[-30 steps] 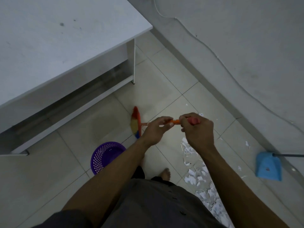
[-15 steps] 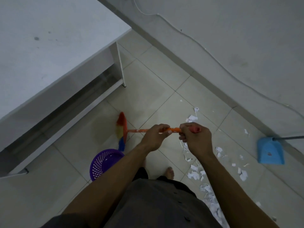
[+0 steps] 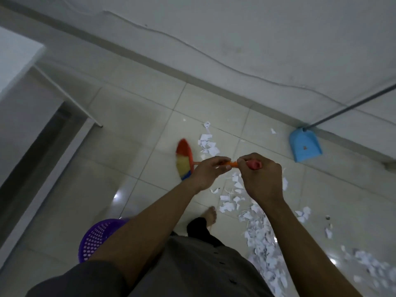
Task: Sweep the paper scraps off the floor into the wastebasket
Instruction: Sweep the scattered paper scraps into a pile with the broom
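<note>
I hold a broom with an orange handle; its red, yellow and blue bristle head hangs over the tiles ahead. My left hand grips the handle lower down, and my right hand grips its red top end. White paper scraps lie in a long trail on the floor under and to the right of my right arm, with a smaller cluster just right of the bristles. The purple mesh wastebasket stands at lower left, partly hidden by my left arm.
A blue dustpan with a long grey handle leans by the wall at right. A white table with a metal leg stands at left. A cable runs along the wall. My bare foot stands near the scraps.
The view has swung right, so the table slid left and more scraps show. The broom head has moved right, closer to the scraps near the wall. Both hands keep their grip.
</note>
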